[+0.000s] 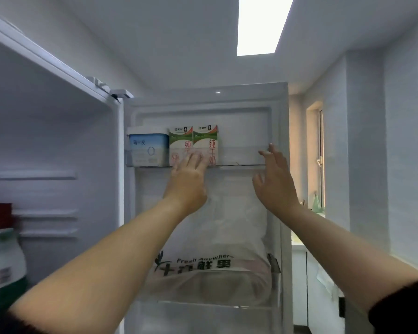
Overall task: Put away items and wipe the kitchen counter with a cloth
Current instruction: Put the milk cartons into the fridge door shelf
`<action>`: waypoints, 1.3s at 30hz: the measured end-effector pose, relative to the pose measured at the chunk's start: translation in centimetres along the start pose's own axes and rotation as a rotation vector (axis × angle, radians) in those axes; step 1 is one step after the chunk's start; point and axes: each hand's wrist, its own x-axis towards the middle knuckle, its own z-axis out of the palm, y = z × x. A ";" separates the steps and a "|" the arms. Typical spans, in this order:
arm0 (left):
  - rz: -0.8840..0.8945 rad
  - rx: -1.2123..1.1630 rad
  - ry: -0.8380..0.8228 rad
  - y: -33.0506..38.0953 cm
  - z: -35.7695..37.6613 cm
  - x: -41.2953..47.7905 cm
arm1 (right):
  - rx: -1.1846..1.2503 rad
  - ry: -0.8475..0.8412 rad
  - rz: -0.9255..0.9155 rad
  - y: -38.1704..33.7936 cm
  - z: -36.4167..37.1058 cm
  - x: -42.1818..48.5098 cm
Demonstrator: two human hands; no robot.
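Observation:
Two green-and-white milk cartons [205, 141] stand side by side on the top shelf [241, 156] of the open fridge door, next to a blue-and-white tub [148, 147]. My left hand [187, 179] reaches up with straight fingers touching the shelf front before the cartons. My right hand [274, 179] is raised with fingers spread, its fingertips at the right end of the clear shelf rail, holding nothing.
A large white plastic bag [212, 237] with printed lettering fills the lower door shelf. The fridge interior [48, 150] lies at left, with packaged food [3, 256] at its lower edge. A window [320, 155] and white cabinets [307, 285] are at right.

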 end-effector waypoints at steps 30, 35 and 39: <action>-0.046 -0.337 0.320 7.2 -6.0 -27.5 | 1.373 -0.649 0.963 -11.8 -5.1 -14.0; -0.249 -0.254 0.394 4.1 -8.1 -29.7 | 1.370 -0.789 0.951 -16.5 -1.6 -16.2; -0.307 -0.191 0.474 0.2 -8.8 -31.5 | 1.344 -0.874 0.925 -19.4 0.4 -16.9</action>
